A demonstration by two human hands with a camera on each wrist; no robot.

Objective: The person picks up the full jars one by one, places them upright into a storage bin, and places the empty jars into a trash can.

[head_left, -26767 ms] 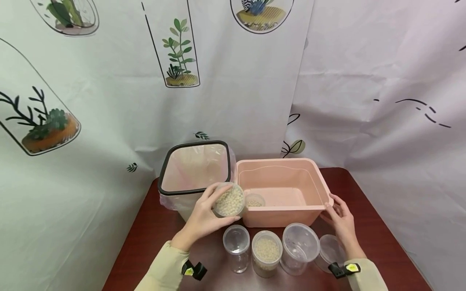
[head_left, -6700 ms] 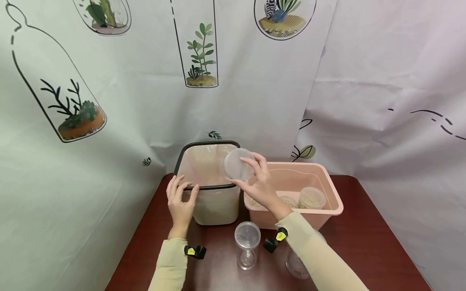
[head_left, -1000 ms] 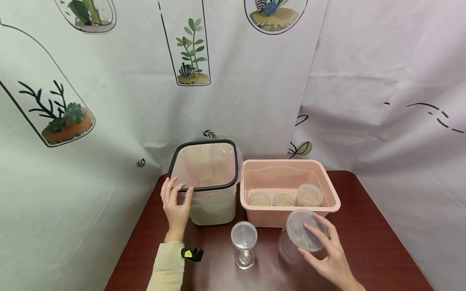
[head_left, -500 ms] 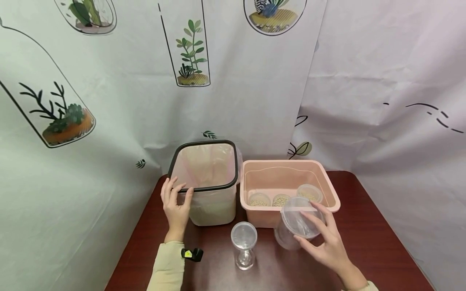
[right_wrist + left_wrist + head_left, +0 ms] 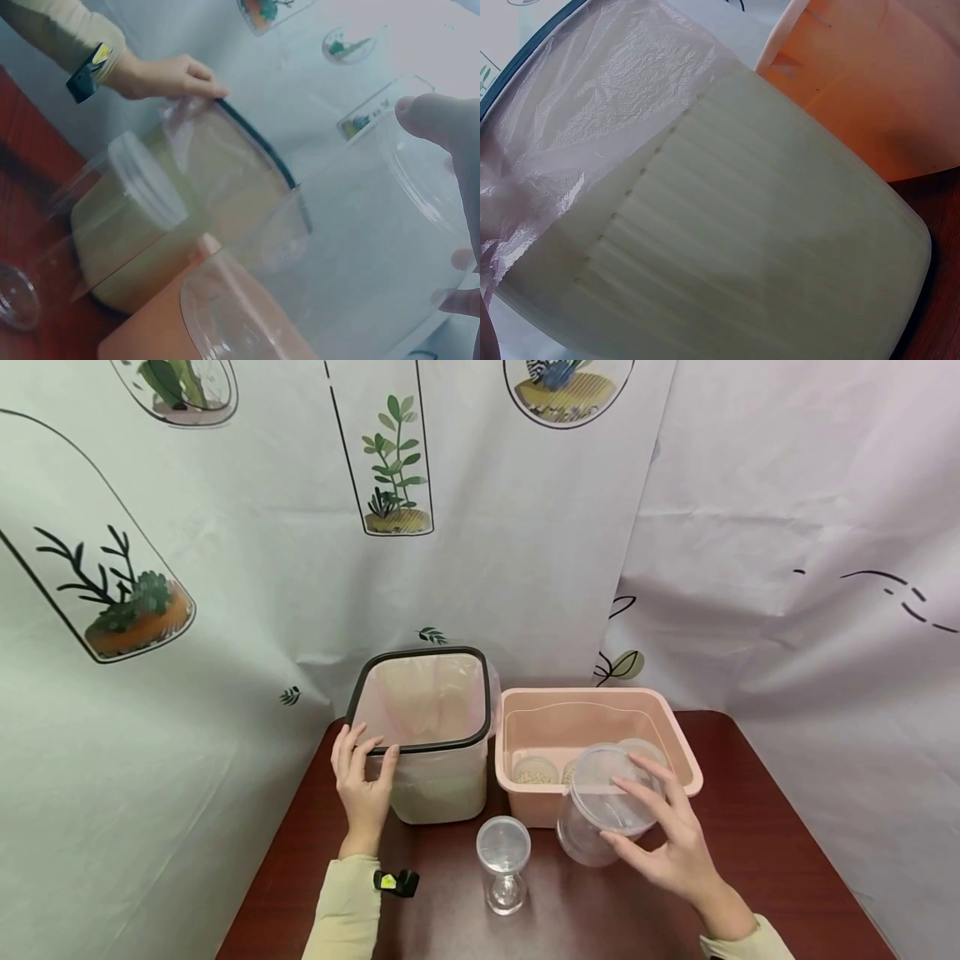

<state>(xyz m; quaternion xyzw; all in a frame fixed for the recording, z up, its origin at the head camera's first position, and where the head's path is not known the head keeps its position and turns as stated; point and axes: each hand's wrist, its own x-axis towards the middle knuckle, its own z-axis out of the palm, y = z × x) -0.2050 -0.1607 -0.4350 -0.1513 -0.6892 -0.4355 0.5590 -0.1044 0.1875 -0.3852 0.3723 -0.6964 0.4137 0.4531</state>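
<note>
My left hand (image 5: 363, 793) grips the black rim of a trash bin (image 5: 442, 797) at its front left corner, and a thin bag lines the bin. My right hand (image 5: 667, 835) holds a large clear jar (image 5: 600, 835) by its upper end, fingers and thumb spread around it. The jar is raised off the table, tilted, in front of the pink tub (image 5: 536, 810); I cannot tell whether a lid is on it. Through its clear wall, the bin shows in the right wrist view. A narrower clear jar (image 5: 504, 860) stands upright between the hands.
Inside the tub sit a small container of pale beads (image 5: 535, 772), another one (image 5: 568, 772) partly hidden by the jar, and a wider container (image 5: 643, 748) behind my fingers. Bin and tub stand side by side near the back of the dark red table (image 5: 435, 893), before a printed curtain (image 5: 487, 568).
Within the last second the right hand lifts the large jar and carries it up and slightly left, toward the tub. Some seconds ago that hand held a round lid above the bin.
</note>
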